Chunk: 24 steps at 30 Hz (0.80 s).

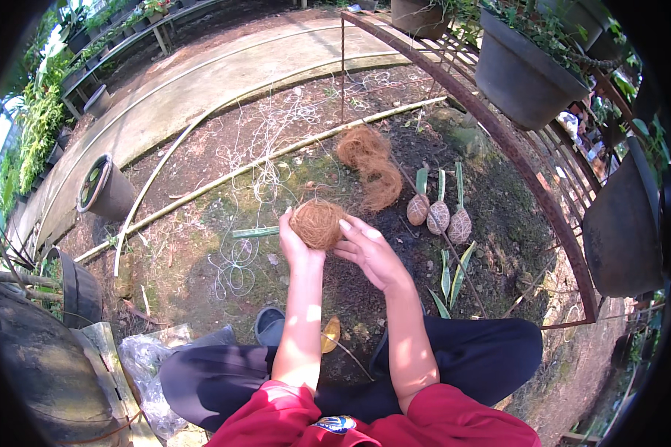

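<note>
A round ball of brown coconut fibre [317,224] rests in my left hand [297,240], whose fingers curl round its left side and underside. A green leaf cutting [255,232] sticks out to the left of the ball. My right hand [373,253] presses its fingertips against the ball's right side. Just beyond lies a loose heap of coconut fibre [370,167] on the soil. To the right, three string-wrapped fibre balls [438,218] stand in a row, each with an upright leaf. Two loose leaf cuttings [457,281] lie nearer to me.
Tangled white string [265,149] spreads over the ground at left, across a bamboo pole [276,154]. A rusty metal rack [499,141] with large pots [525,74] curves along the right. Black pots [106,190] and a plastic bag [153,372] are at left.
</note>
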Motion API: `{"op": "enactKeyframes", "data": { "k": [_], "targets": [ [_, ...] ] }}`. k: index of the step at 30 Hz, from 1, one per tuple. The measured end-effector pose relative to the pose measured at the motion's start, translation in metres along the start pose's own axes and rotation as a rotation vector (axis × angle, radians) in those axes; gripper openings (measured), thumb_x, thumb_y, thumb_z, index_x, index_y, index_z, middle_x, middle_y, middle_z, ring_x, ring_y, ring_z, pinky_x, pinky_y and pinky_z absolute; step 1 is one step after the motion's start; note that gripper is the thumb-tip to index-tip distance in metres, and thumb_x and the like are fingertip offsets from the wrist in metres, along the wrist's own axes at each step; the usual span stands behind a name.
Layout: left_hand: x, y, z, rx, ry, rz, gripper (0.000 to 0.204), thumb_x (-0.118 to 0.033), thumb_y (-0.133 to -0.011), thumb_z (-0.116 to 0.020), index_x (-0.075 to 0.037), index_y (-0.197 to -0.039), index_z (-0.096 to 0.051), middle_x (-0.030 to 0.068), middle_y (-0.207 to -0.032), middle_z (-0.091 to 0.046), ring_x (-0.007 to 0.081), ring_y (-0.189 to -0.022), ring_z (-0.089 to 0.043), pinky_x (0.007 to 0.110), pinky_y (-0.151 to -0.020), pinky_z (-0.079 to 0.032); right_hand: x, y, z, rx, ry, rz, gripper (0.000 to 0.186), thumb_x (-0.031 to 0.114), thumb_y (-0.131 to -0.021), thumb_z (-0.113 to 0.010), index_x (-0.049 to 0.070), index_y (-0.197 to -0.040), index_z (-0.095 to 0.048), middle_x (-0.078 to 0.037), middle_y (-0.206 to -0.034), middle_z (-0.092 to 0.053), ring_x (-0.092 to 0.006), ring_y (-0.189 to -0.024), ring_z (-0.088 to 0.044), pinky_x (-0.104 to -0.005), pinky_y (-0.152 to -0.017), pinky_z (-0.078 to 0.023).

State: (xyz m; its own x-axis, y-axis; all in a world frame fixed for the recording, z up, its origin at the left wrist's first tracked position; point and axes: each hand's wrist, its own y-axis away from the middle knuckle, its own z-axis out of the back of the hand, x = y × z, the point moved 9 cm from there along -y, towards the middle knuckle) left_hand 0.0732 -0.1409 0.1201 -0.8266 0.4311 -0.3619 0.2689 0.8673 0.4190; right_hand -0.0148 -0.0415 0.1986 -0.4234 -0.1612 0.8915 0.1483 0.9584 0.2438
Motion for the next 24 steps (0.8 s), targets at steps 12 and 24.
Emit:
{"op": "enactKeyframes", "data": {
  "k": [12, 24],
  "targets": [
    [0.045, 0.045, -0.051, 0.238, -0.156, 0.33, 0.044, -0.045, -0.1, -0.049, -0.007, -0.12, -0.057, 0.0091, -0.114, -0.065, 0.0243, -0.104, -0.063, 0.043, -0.09, -0.052, 0.055, 0.02, 0.015, -0.261, 0.467, 0.858, 0.082, 0.03, -0.065, -0.09, 0.004, -0.132, -0.049, -0.017, -0.131, -0.058, -0.0293, -0.123, -0.055, -0.04, -0.105, -0.043],
    [0.067, 0.044, -0.043, 0.243, -0.031, 0.333, 0.037, -0.037, -0.099, -0.048, -0.006, -0.117, -0.058, 0.0101, -0.108, -0.067, 0.0238, -0.099, -0.066, 0.04, -0.088, -0.055, 0.079, 0.054, 0.001, -0.488, 0.715, 1.234, 0.069, 0.038, -0.07, -0.086, 0.005, -0.121, -0.056, -0.021, -0.123, -0.059, -0.0339, -0.121, -0.055, -0.0454, -0.102, -0.042]
  ]
}}
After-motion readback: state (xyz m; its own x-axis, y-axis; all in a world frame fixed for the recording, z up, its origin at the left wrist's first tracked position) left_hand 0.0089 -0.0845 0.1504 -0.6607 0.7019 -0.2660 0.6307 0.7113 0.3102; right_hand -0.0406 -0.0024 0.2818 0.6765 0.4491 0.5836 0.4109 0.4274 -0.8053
